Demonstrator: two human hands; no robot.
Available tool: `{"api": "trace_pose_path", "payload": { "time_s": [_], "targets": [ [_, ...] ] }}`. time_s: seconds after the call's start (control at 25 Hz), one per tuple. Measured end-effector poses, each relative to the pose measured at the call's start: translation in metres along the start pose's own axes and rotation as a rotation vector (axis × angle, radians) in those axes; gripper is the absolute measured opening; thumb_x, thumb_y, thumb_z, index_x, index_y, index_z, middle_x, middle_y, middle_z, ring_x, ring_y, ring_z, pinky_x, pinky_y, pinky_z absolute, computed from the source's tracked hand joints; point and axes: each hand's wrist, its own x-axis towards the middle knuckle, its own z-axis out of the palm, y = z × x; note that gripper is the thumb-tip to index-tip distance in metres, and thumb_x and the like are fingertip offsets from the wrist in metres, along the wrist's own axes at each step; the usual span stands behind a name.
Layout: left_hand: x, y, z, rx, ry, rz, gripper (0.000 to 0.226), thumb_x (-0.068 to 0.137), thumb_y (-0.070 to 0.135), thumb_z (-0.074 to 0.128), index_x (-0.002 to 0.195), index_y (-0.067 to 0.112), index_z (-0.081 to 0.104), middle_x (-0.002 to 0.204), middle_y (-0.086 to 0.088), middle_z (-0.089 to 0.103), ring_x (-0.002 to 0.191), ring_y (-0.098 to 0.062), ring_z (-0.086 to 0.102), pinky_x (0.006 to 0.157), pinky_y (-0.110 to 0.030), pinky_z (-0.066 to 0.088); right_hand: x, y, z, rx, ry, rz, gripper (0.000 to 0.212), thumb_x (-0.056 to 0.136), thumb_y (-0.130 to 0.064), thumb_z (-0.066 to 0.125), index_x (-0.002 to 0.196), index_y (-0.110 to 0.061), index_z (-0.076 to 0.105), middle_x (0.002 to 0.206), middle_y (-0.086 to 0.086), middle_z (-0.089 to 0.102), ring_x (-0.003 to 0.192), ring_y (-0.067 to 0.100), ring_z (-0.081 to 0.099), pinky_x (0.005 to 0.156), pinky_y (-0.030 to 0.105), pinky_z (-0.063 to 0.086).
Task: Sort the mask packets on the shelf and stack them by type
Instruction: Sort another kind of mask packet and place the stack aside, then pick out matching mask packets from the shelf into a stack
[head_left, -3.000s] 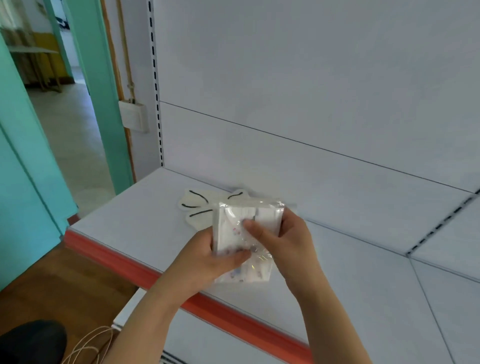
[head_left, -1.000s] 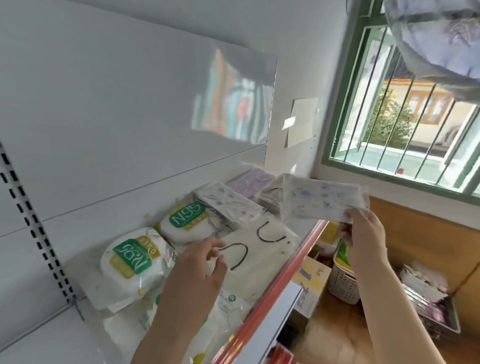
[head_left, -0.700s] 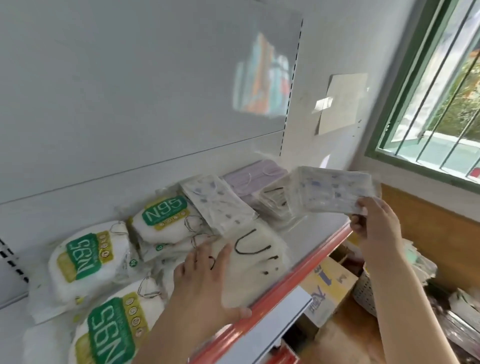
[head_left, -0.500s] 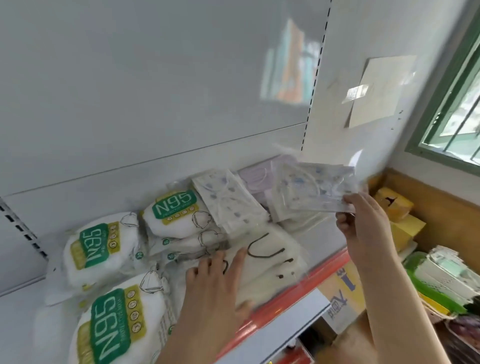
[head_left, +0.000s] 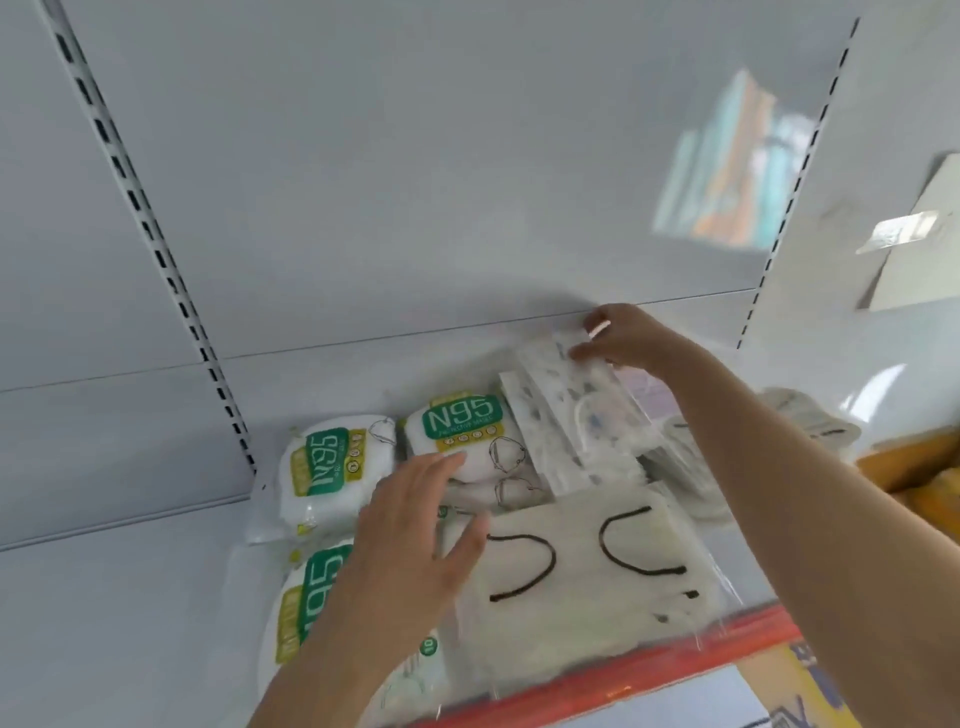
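The patterned mask packet lies tilted near the back of the shelf, towards its right end, on top of a similar printed packet and just beside the N95 packets. The right hand pinches its far upper edge with fingers curled on the film, so the packet is at or very close to its resting place.

It looks light and floppy: a thin clear sleeve with flat masks inside, likely slick enough to slide off a neighbour if set down askew. A pinch on the sealed margin, as now, seems the safest hold (the middle would probably buckle).

In front of it, at the shelf's red front edge, lies a large white mask packet with black ear loops. The left hand hovers over that packet's left margin with fingers spread and straight, gripping nothing; whether it touches the film cannot be told.

To the left sit three N95 packets: one at the back, one left of it, and one at the front, partly under the left forearm. These look puffier and would take a whole-hand grasp. More pale packets lie beyond the right forearm, towards the shelf's right end.
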Motion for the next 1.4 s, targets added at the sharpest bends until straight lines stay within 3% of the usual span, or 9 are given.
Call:
{"api": "trace_pose_path", "payload": {
  "time_s": [0.16,0.28,0.4,0.6,0.68,0.8,1.12,1.24,1.4],
  "targets": [
    [-0.017,-0.026,-0.020,-0.049,0.130,-0.112,0.050,0.095,0.054,0.042,0.144,0.044,0.034,0.141,0.031,0.032,0.125,0.019,0.027,0.102,-0.004,0.024,0.005,-0.012,0.026,-0.366,0.209,0.051,0.036,0.078,-0.023,0.079,0.100,0.000,0.063,0.104,0.020,0.065,0.095,0.034,0.062,0.081,0.038,0.053],
    [-0.031,-0.047,-0.036,-0.053,0.179,-0.160,0.050,0.098,0.054,0.042,0.146,0.044,0.031,0.144,0.029,0.032,0.130,0.011,0.031,0.103,-0.011,0.025,-0.036,-0.051,0.039,-0.638,0.225,0.122,0.025,0.089,-0.033,0.065,0.094,-0.012,0.052,0.112,0.013,0.062,0.106,0.032,0.055,0.081,0.033,0.038],
    [-0.047,-0.072,-0.062,-0.034,0.211,-0.169,0.051,0.098,0.055,0.038,0.146,0.039,0.033,0.142,0.025,0.036,0.129,0.007,0.035,0.106,-0.016,0.031,-0.072,-0.123,0.079,-0.656,0.340,-0.082,0.027,0.096,-0.036,0.051,0.105,-0.012,0.059,0.109,0.010,0.066,0.110,0.032,0.056,0.085,0.036,0.035],
    [-0.127,-0.173,-0.153,0.056,0.398,-0.270,0.062,0.094,0.061,0.030,0.148,0.032,0.036,0.145,0.022,0.038,0.135,0.004,0.032,0.113,-0.015,0.024,-0.135,-0.304,0.264,-0.086,0.078,-0.549,0.049,0.096,-0.047,0.055,0.133,-0.016,0.055,0.125,0.004,0.065,0.115,0.025,0.061,0.099,0.038,0.047],
    [-0.165,-0.222,-0.194,0.086,0.469,-0.345,0.064,0.092,0.062,0.028,0.146,0.029,0.040,0.143,0.018,0.043,0.134,0.001,0.036,0.112,-0.018,0.029,-0.167,-0.369,0.346,0.062,-0.035,-0.598,0.056,0.096,-0.050,0.053,0.141,-0.017,0.048,0.134,0.004,0.060,0.120,0.022,0.058,0.099,0.034,0.045],
    [-0.239,-0.327,-0.268,0.154,0.587,-0.544,0.048,0.097,0.045,0.045,0.141,0.025,0.047,0.138,0.010,0.051,0.129,-0.008,0.046,0.108,-0.025,0.038,-0.227,-0.468,0.485,0.173,-0.293,-0.596,0.063,0.098,-0.054,0.046,0.148,-0.016,0.038,0.145,0.007,0.051,0.130,0.024,0.051,0.103,0.034,0.038],
    [-0.388,-0.519,-0.415,0.289,0.659,-0.938,0.038,0.099,0.030,0.049,0.136,0.024,0.055,0.137,0.006,0.054,0.126,-0.011,0.049,0.107,-0.028,0.040,-0.298,-0.604,0.737,0.132,-0.619,-0.554,0.057,0.100,-0.047,0.047,0.146,-0.012,0.043,0.145,0.009,0.051,0.130,0.026,0.050,0.102,0.032,0.037],
    [-0.406,-0.567,-0.461,0.312,0.742,-0.972,0.035,0.099,0.032,0.051,0.133,0.026,0.057,0.134,0.007,0.055,0.123,-0.010,0.050,0.105,-0.031,0.045,-0.301,-0.651,0.817,0.044,-0.650,-0.682,0.065,0.094,-0.047,0.060,0.146,-0.014,0.039,0.143,0.009,0.049,0.128,0.026,0.051,0.103,0.035,0.041],
    [-0.423,-0.620,-0.516,0.257,0.862,-1.001,0.032,0.099,0.028,0.052,0.131,0.027,0.057,0.133,0.009,0.052,0.122,-0.007,0.048,0.102,-0.025,0.041,-0.307,-0.720,0.925,-0.208,-0.658,-1.024,0.085,0.087,-0.054,0.065,0.153,-0.018,0.026,0.154,0.009,0.033,0.138,0.029,0.038,0.108,0.042,0.039]
  ]
}}
